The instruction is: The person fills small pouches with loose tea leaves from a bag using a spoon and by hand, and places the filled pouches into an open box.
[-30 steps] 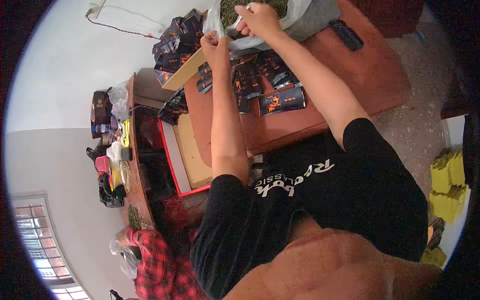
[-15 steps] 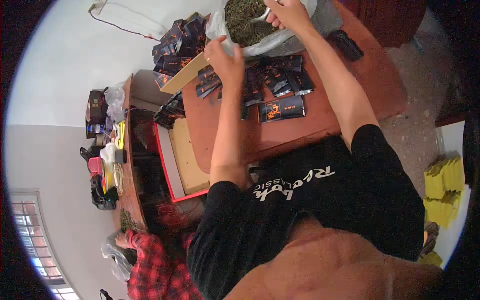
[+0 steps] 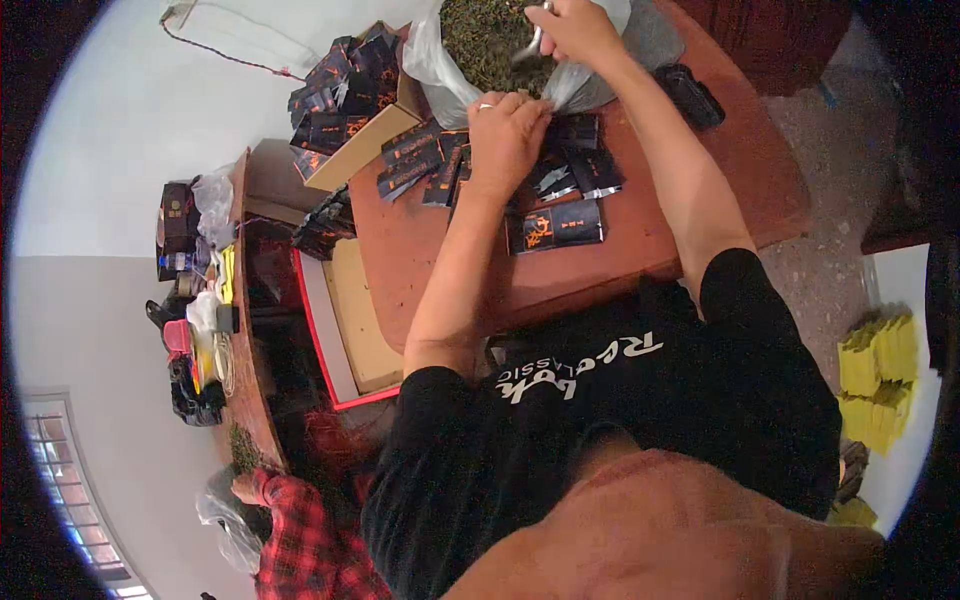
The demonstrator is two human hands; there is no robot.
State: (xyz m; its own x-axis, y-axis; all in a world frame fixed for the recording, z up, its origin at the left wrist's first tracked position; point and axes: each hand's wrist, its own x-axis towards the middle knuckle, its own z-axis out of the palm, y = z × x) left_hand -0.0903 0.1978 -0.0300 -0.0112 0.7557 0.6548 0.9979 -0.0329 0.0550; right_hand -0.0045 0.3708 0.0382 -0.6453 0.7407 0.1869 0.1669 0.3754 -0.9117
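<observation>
The left hand [image 3: 508, 140] has shifted to the near rim of a plastic bag [image 3: 430, 62], fingers bunched, their exact grip unclear; the right hand [image 3: 580, 32] wraps its fingers around a metal spoon [image 3: 537, 40] at the dried leaves [image 3: 482, 42] inside. A steadied rim should favour clean scooping.

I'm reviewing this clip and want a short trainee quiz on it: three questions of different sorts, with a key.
1. Multiple choice: what does the right hand hold? A) scissors; B) a metal utensil; C) a cup.
2. True or false: the left hand is inside the cardboard box.
3. Fill in: the black packets bear ____ lettering.

Key: 1. B. 2. False; it is at the edge of the plastic bag. 3. Orange.
</observation>
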